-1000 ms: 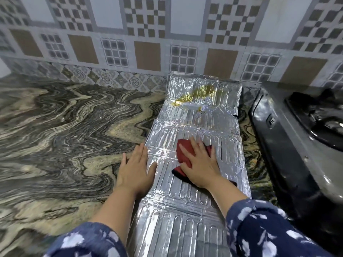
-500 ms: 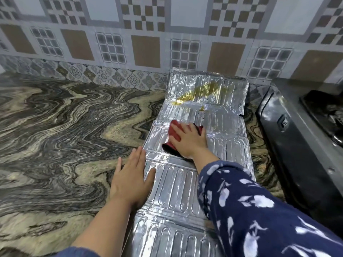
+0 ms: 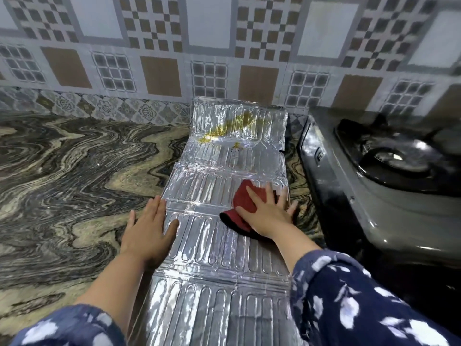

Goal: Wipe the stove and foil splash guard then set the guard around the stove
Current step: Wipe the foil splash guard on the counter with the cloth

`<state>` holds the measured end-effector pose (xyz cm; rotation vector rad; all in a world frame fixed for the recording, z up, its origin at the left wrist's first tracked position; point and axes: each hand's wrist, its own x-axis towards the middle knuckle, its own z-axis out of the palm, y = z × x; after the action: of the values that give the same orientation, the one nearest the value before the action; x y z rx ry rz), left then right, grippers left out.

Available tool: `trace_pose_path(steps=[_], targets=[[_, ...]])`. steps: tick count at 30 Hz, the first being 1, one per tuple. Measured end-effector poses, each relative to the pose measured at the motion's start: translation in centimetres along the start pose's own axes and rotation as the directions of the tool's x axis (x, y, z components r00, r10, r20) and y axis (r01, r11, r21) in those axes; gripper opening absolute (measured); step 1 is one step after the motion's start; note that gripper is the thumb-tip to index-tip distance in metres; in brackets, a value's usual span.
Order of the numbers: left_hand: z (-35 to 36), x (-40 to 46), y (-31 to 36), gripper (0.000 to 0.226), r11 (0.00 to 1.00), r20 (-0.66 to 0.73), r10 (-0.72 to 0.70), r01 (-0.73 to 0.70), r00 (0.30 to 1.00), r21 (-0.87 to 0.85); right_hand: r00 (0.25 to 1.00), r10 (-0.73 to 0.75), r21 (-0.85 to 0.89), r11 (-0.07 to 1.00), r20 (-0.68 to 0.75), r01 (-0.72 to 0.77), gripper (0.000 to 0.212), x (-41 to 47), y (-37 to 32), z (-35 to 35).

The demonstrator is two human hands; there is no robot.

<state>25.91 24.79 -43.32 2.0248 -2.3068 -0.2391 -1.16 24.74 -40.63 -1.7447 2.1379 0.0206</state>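
The silver foil splash guard (image 3: 214, 245) lies unfolded flat on the marbled counter, its far panel tilted up against the wall with yellow-brown grease stains (image 3: 232, 126). My right hand (image 3: 267, 213) presses flat, fingers spread, on a dark red cloth (image 3: 243, 203) near the guard's right edge. My left hand (image 3: 149, 231) rests flat, fingers straight, across the guard's left edge, partly on the counter. The steel stove (image 3: 369, 196) stands to the right of the guard, its black burner (image 3: 394, 158) visible.
The swirled dark-and-tan stone counter (image 3: 69, 186) stretches to the left. A patterned tiled wall (image 3: 224, 58) runs along the back. A narrow strip of counter separates the guard from the stove's side. My blue floral sleeves fill the lower corners.
My right hand slid the red cloth forward to the middle panel, then back and right toward the guard's right edge. My left hand stayed planted on the left edge.
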Motion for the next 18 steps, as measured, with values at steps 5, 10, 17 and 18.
trace_pose_path(steps=[5, 10, 17, 18], targets=[[0.0, 0.2, -0.2, 0.070, 0.998, -0.020, 0.008, -0.007, 1.000, 0.055, 0.998, -0.005, 0.064, 0.998, -0.068, 0.010, 0.073, -1.9, 0.8, 0.3], [-0.5, 0.1, -1.2, 0.067, 0.996, 0.017, 0.003, -0.005, 1.000, 0.090, 0.998, -0.054, 0.053, 0.997, -0.035, 0.056, 0.073, -3.5, -2.4, 1.6], [-1.2, 0.7, 1.5, 0.063, 0.998, 0.025, -0.059, 0.058, 0.998, 0.011, 0.988, -0.099, -0.099, 0.991, -0.121, 0.088, 0.071, -3.8, -3.7, 2.6], [-1.0, 0.9, 1.9, 0.064, 0.996, 0.033, -0.085, 0.085, 0.996, -0.013, 0.987, -0.109, -0.099, 0.990, -0.116, 0.097, 0.072, -3.5, -3.4, 2.8]])
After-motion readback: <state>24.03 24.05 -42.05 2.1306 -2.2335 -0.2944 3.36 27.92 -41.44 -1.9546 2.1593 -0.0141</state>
